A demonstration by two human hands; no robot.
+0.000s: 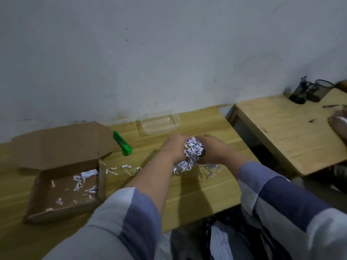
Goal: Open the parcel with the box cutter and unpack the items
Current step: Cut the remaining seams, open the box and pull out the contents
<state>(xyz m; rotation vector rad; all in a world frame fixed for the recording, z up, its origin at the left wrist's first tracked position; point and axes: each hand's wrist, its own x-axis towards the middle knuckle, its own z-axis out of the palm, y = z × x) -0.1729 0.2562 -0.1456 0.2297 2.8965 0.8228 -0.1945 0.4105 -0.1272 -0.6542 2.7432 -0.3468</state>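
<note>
Head view. Cardboard parcel (62, 186) lies open, lid back, a few paper scraps inside. Right of it, left hand (173, 147) and right hand (212, 149) cup a wad of shredded paper (194, 150) over the wooden table (187, 199); something dark shows under the wad, unidentifiable. Green box cutter (122, 143) lies behind the parcel's right corner. Judgement: filler light, loose, sheds strands; hold from both sides, support underneath.

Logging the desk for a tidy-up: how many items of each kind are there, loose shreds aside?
Cardboard box: 1
Green box cutter: 1
Clear plastic tray: 1
Black mesh pen cups: 2
Bundle of shredded paper, held between left hand and right hand: 1
Total: 6
</note>
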